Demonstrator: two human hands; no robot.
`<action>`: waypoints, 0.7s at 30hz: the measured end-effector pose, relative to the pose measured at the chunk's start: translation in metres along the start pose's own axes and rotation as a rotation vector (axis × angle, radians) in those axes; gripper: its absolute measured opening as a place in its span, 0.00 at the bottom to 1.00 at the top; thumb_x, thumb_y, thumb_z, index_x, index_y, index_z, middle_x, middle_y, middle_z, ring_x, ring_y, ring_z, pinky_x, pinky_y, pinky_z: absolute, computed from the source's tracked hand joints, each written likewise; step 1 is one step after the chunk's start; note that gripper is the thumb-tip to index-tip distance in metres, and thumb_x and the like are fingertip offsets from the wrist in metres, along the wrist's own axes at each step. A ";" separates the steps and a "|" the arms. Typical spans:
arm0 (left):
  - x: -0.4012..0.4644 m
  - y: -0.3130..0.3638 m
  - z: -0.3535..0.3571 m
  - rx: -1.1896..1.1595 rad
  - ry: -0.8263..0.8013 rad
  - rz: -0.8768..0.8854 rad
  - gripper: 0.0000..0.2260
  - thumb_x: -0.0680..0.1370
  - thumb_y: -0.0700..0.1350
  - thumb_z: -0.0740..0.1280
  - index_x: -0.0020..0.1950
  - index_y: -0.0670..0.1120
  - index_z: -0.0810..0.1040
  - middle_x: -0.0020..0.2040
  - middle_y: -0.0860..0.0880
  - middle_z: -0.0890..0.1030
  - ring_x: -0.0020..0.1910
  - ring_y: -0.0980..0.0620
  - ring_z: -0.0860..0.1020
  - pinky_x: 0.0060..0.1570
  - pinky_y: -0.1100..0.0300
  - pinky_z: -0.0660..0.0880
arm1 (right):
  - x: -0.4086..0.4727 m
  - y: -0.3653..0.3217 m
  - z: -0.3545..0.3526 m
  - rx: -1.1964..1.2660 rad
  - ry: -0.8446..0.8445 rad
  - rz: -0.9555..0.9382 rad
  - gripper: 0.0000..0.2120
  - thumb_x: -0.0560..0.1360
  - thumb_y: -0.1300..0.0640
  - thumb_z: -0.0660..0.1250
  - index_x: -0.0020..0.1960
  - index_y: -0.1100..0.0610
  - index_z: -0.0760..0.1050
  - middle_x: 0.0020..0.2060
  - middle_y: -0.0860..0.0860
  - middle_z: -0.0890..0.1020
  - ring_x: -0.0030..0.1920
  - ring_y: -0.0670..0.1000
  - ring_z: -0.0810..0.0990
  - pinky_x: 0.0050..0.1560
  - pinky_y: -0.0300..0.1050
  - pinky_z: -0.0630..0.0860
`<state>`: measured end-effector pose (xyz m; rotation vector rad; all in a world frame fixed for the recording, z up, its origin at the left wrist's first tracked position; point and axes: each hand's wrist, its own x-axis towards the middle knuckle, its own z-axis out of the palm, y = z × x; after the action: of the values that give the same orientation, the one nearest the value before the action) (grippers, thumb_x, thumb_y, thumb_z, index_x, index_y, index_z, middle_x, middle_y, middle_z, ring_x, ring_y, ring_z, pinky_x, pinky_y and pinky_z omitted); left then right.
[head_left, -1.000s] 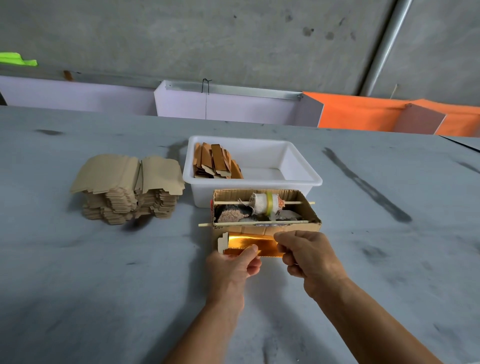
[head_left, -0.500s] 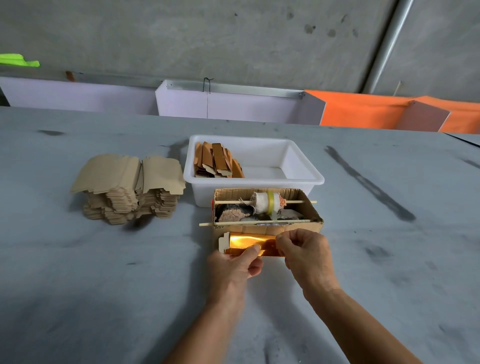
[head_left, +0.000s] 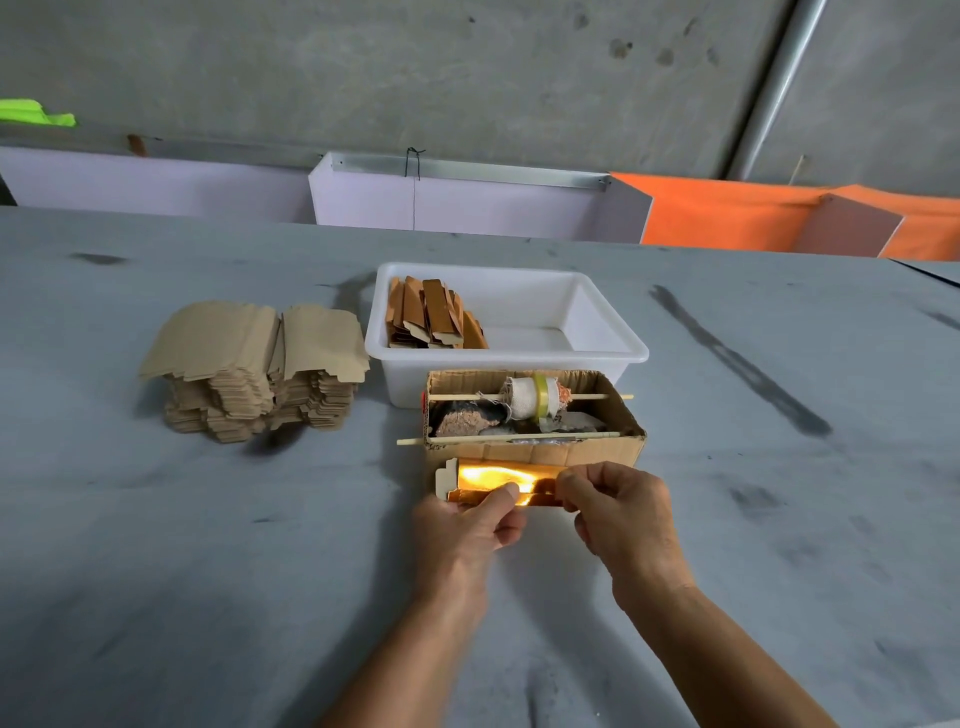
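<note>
Left hand (head_left: 464, 535) and right hand (head_left: 626, 519) bare — forearms (head_left: 727, 649) bare to the frame's edge.

Gold-lined card (head_left: 493, 480): right end hidden behind the fingers of the right hand (head_left: 618, 512). Glare washes out its middle, so the surface detail is unreadable. Left hand (head_left: 462, 530): thumb shows on the card, and the other fingers are tucked under it, out of sight. Both forearms are cut off by the bottom edge.

Cardboard box (head_left: 540, 452): lower front wall covered by the card. The lumps (head_left: 467, 421) inside are too jumbled to identify.

White tub (head_left: 602, 332): front wall partly hidden behind the box. The brown strips (head_left: 431, 314) in it overlap, so their count is unclear.

Stack of flat cartons (head_left: 260, 374): layers too fine to count.

Green object (head_left: 36, 111): cut off by the left edge. Orange panel (head_left: 727, 218): runs off the right edge.
</note>
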<state>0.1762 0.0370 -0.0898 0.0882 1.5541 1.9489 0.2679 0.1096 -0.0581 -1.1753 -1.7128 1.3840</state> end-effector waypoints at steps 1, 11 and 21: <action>0.000 0.000 0.000 -0.013 -0.002 -0.002 0.05 0.69 0.36 0.74 0.36 0.37 0.79 0.26 0.45 0.81 0.24 0.52 0.79 0.26 0.64 0.76 | -0.004 -0.002 -0.003 0.051 -0.021 0.023 0.09 0.74 0.64 0.67 0.34 0.61 0.78 0.21 0.46 0.76 0.20 0.41 0.68 0.22 0.33 0.64; -0.010 -0.004 -0.003 -0.092 -0.037 0.010 0.04 0.69 0.34 0.73 0.37 0.38 0.79 0.27 0.45 0.81 0.25 0.51 0.80 0.28 0.61 0.78 | -0.035 -0.004 -0.007 0.266 -0.245 0.103 0.12 0.75 0.65 0.66 0.33 0.62 0.74 0.23 0.49 0.72 0.21 0.46 0.63 0.22 0.36 0.60; -0.025 -0.003 -0.009 -0.057 -0.059 0.051 0.05 0.70 0.34 0.72 0.34 0.39 0.80 0.28 0.45 0.81 0.27 0.50 0.79 0.38 0.53 0.80 | -0.043 -0.003 0.000 0.340 -0.307 0.096 0.12 0.74 0.67 0.65 0.31 0.63 0.72 0.21 0.49 0.73 0.20 0.45 0.63 0.22 0.35 0.60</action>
<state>0.1936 0.0173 -0.0871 0.1611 1.4697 2.0104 0.2849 0.0698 -0.0528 -0.8996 -1.5476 1.9074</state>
